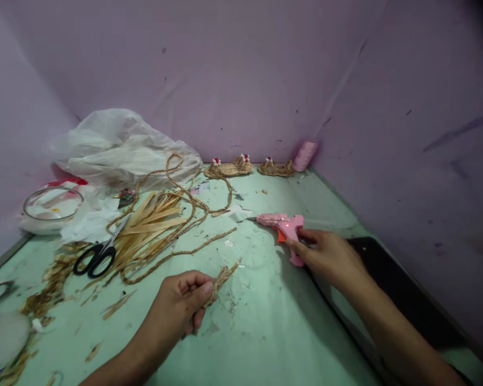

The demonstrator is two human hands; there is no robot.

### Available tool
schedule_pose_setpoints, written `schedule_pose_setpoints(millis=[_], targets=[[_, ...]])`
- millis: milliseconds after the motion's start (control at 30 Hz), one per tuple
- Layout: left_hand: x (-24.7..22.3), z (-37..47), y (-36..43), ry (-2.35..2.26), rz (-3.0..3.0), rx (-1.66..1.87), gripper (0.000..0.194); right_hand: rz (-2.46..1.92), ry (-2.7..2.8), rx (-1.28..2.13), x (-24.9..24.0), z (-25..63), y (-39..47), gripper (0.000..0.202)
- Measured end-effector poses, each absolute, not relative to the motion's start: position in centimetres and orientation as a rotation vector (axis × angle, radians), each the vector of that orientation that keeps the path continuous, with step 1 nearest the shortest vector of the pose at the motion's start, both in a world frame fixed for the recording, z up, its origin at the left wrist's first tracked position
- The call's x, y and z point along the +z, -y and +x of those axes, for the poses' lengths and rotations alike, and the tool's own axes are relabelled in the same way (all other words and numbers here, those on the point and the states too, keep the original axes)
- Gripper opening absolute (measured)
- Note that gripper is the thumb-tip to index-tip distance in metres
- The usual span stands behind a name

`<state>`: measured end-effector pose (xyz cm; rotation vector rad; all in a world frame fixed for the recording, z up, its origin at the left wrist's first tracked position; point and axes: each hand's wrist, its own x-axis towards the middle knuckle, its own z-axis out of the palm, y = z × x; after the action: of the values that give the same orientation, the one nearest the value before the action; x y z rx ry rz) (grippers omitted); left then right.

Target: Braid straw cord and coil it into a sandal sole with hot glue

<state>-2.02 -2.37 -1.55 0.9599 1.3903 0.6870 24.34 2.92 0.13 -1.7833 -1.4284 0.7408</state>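
L hand [181, 305] pinches short braided jute-rope piece [222, 279]. R hand [326, 254] closes on pink plastic glue gun [284, 228], resting on table. Step: gluing prep. Next: bring nozzle to rope end.

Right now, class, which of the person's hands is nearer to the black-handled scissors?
Left. The left hand, pinching a short braided rope piece, sits just right of the scissors. The right hand is far across the table, on the pink glue gun.

Rough jute cord [221, 279], glossy plastic glue gun [284, 228]
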Motion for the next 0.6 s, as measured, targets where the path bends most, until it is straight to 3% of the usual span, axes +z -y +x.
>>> schedule_pose_setpoints(millis=[67,100,233,333,433,600], targets=[[-1.6,-2.1,2.3,-1.393,0.968,0.651,0.037,-1.869,1.465,0.449,0.9,23.6,-1.6,0.021],[-1.6,-2.1,2.2,-1.392,0.962,0.644,0.037,-1.782,1.478,0.505,1.0,22.9,-1.0,0.020],[-1.4,-1.9,2.1,-1.379,0.958,0.624,0.039,-1.448,1.297,1.354,0.2,19.5,0.4,0.032],[-1.4,-1.7,2.0,-1.369,0.972,0.622,0.040,-1.305,1.100,1.671,-1.2,17.8,0.6,0.034],[-1.4,-1.6,2.0,-1.379,0.999,0.626,0.040,-1.261,1.107,1.665,-1.7,17.4,0.8,0.020],[-1.5,-1.5,2.3,-1.348,1.077,0.648,0.034,-1.249,1.257,1.483,-1.2,17.4,1.5,0.017]])
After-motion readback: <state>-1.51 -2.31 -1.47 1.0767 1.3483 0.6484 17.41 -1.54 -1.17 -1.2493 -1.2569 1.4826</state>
